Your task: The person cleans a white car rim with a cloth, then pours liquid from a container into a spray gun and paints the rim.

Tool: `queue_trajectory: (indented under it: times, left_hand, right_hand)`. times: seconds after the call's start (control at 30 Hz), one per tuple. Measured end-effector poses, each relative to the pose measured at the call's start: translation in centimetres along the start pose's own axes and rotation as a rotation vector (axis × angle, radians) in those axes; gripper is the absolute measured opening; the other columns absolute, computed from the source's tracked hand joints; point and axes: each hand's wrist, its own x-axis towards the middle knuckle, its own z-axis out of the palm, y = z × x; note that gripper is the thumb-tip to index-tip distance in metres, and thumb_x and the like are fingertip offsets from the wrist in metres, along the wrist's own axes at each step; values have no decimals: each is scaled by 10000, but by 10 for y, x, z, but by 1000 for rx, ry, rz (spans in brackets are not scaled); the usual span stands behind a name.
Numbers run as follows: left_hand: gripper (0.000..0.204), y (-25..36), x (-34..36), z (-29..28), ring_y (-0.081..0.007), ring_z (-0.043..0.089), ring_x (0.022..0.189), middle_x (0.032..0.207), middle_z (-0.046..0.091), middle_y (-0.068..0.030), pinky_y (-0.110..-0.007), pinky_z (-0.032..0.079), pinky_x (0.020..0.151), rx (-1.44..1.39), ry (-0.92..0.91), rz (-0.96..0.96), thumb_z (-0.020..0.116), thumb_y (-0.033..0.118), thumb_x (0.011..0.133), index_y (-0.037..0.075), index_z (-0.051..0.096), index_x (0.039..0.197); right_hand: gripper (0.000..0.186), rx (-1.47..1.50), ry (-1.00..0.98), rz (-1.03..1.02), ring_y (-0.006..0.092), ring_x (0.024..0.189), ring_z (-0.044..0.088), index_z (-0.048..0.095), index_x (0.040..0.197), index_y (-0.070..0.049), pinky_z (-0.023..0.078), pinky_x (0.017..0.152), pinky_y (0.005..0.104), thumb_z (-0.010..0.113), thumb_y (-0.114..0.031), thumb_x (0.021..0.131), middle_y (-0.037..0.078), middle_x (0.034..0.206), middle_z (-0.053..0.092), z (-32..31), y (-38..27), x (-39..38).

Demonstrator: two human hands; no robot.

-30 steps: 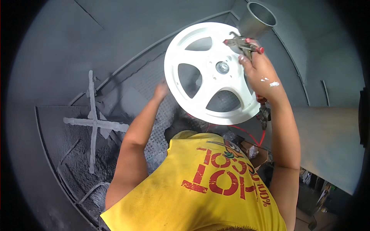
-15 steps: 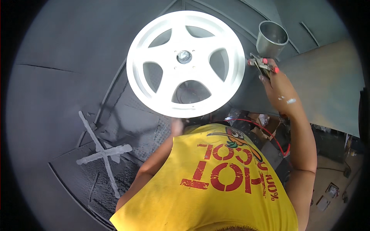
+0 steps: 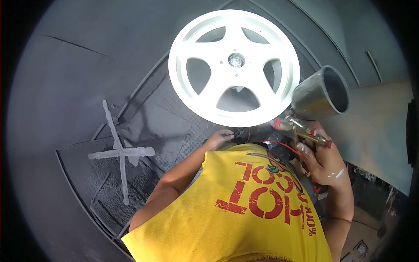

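A white five-spoke wheel rim [image 3: 209, 98] faces up in front of me, with a dark round hub opening at its centre. My right hand [image 3: 321, 157] grips a spray gun [image 3: 301, 129] with a metal cup [image 3: 321, 94] on top. The gun is beside the rim's lower right edge, and its cup overlaps that edge in the picture. My left hand [image 3: 221, 139] is just below the rim's near edge, fingers drawn together by a dark part under the wheel. What those fingers hold, if anything, is hidden.
Left of me stands a grey, paint-coated cross-shaped piece [image 3: 121, 152]. A red hose [image 3: 279, 143] runs below the rim past my shirt. Grey sheet walls [image 3: 87, 78] surround the spot, and a pale panel [image 3: 377, 126] leans on the right.
My right hand has brought the spray gun down and closer to the rim's lower right side. My left hand, mostly hidden and blurred before, now shows more plainly. The whole view has shifted and tilted.
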Motion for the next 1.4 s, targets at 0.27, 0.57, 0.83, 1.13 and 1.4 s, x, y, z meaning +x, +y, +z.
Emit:
queue_trajectory:
  times: [0.27, 0.57, 0.83, 1.13, 1.4]
  left_hand:
    - [253, -2, 1, -11, -128, 597, 834, 992, 663, -65, -270, 506, 757, 33, 67, 93, 700, 115, 924, -5, 644, 1140]
    - [170, 20, -6, -1, -98, 586, 787, 996, 680, -14, -249, 474, 688, -210, 160, 77, 661, 130, 947, 75, 643, 1107]
    - [220, 11, 9, 9, -117, 602, 760, 967, 656, -26, -250, 484, 658, -251, 125, 83, 653, 83, 936, 83, 598, 1149]
    - [214, 22, 1, 19, -154, 623, 841, 1002, 654, -37, -288, 498, 707, -308, 161, 47, 648, 88, 947, 78, 588, 1152]
    - [107, 26, -6, 14, -124, 631, 820, 963, 670, -28, -235, 496, 659, -331, 108, 107, 625, 63, 953, 44, 645, 1056]
  right_hand:
    - [271, 72, 393, 182, 209, 928, 597, 483, 1230, 52, 480, 832, 322, 540, -40, 981, 160, 1014, 616, 0, 22, -3]
    - [316, 231, 283, 183, 163, 836, 542, 461, 1268, 63, 465, 785, 276, 533, -48, 981, 123, 1006, 574, 4, 21, -26]
    - [330, 179, 219, 70, 162, 875, 546, 460, 1303, 58, 468, 817, 290, 519, -34, 991, 122, 1045, 596, 6, 21, -27]
    - [263, 44, 411, 198, 179, 844, 542, 478, 1239, 18, 477, 795, 315, 525, -10, 982, 136, 1031, 608, 7, 41, -22]
    - [317, 109, -12, 146, 424, 1037, 631, 518, 1275, -21, 488, 881, 395, 540, -41, 960, 230, 1116, 639, 39, 13, -11]
